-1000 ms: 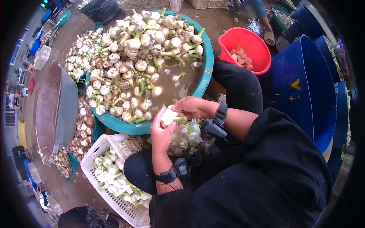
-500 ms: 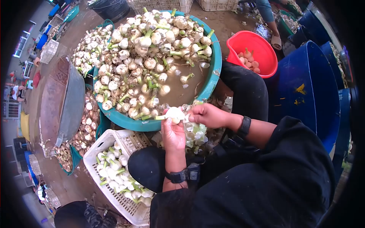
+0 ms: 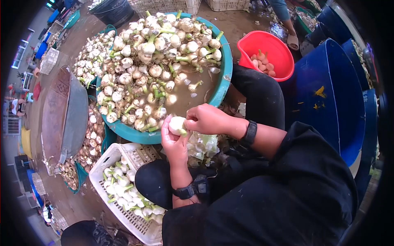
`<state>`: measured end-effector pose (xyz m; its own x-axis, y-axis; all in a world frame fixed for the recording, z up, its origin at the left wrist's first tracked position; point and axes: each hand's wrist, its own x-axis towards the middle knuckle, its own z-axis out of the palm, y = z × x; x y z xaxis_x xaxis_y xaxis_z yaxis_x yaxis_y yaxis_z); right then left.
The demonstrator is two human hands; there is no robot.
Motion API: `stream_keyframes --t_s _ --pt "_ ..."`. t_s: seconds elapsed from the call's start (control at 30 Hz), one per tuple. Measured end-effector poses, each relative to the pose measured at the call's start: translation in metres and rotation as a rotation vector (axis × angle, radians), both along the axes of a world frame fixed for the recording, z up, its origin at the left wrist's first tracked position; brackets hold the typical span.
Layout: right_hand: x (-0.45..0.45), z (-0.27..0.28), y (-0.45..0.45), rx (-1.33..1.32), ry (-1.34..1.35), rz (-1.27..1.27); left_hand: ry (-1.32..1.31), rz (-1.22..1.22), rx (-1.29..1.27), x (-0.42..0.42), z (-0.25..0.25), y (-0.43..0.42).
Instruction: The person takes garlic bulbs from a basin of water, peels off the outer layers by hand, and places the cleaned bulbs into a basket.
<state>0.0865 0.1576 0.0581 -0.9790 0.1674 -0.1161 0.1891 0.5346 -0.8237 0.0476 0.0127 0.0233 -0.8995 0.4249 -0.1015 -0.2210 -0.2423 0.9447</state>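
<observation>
My left hand [image 3: 175, 143] is closed round a white garlic bulb [image 3: 177, 125], whose short green stem points down and right. At the bulb's right side my right hand [image 3: 205, 119] is pinched, its fingertips against the bulb; whether a bit of skin is between them is too small to tell. Beyond both hands stands a big teal tub [image 3: 223, 88] of muddy water, heaped with unpeeled bulbs [image 3: 154, 47]. Loose pale skins [image 3: 201, 147] lie below my right hand. Clean white bulbs [image 3: 123, 184] fill part of a white crate [image 3: 98, 178] at the lower left.
A red basin [image 3: 283, 53] with several round, pale orange things stands at the upper right. Large blue barrels [image 3: 316, 94] rise at the right. A metal trough [image 3: 74, 119] and more garlic piles are on the left. Another person's foot [image 3: 292, 41] shows at the top right.
The garlic bulb has been turned in my left hand, its stem now pointing down and right instead of left. My right hand has moved back against the bulb. The view has shifted slightly.
</observation>
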Motion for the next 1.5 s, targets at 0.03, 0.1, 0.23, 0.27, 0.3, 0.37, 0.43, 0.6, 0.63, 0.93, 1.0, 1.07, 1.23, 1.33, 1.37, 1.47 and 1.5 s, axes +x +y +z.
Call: stream_keyframes --t_s 0.03,0.1,0.23,0.27,0.3,0.37,0.43,0.6,0.63,0.93,1.0,1.07,1.23,1.33,1.37,1.47,1.5 --pt "-0.001 -0.004 0.0 0.013 -0.014 0.012 0.01 -0.016 -0.03 -0.003 -0.004 -0.002" --pt "-0.001 -0.015 -0.002 0.019 -0.03 0.023 0.016 -0.034 -0.067 -0.003 -0.012 -0.007" --pt "0.021 -0.039 0.0 0.04 -0.147 0.138 -0.058 -0.005 0.142 0.001 -0.012 -0.004" --pt "0.025 -0.04 0.0 0.114 -0.204 0.186 -0.076 0.045 0.191 0.0 -0.013 -0.004" --pt "0.029 -0.041 0.001 0.106 -0.189 0.111 -0.105 0.047 0.186 -0.002 -0.014 -0.005" --pt "0.021 -0.008 0.002 0.045 -0.086 0.007 -0.011 0.046 0.115 -0.003 -0.018 -0.004" --pt "0.012 0.014 -0.001 0.014 0.108 -0.092 0.052 0.007 0.038 -0.001 -0.015 0.0" --pt "0.01 -0.03 -0.002 0.191 0.195 -0.018 0.119 0.039 0.006 0.004 -0.01 -0.002" --pt "0.021 -0.045 -0.005 0.203 0.129 0.032 -0.026 0.065 0.164 0.003 -0.01 -0.004" --pt "0.024 -0.007 -0.006 0.47 0.014 0.117 -0.493 0.189 0.346 -0.004 -0.001 -0.005" --pt "0.007 0.004 -0.014 0.293 0.243 0.145 -0.496 0.096 0.389 -0.003 -0.005 -0.005" --pt "-0.009 -0.009 -0.027 0.627 0.243 0.251 -0.375 0.198 0.234 0.0 0.0 0.001" --pt "0.01 -0.03 -0.03 0.595 -0.128 0.601 -0.731 0.304 0.425 -0.014 -0.002 -0.032" --pt "0.005 -0.012 -0.001 0.455 -0.343 0.474 -0.379 -0.043 1.091 -0.044 -0.006 -0.089" --pt "-0.005 -0.011 0.013 0.441 -0.311 0.281 -0.386 0.138 1.226 -0.039 0.006 -0.111" --pt "-0.059 -0.089 0.069 0.699 0.043 -0.029 -0.258 0.935 0.903 -0.041 0.047 -0.093" --pt "-0.079 -0.111 0.085 0.775 0.045 -0.015 -0.223 0.784 0.747 -0.043 0.028 -0.093"
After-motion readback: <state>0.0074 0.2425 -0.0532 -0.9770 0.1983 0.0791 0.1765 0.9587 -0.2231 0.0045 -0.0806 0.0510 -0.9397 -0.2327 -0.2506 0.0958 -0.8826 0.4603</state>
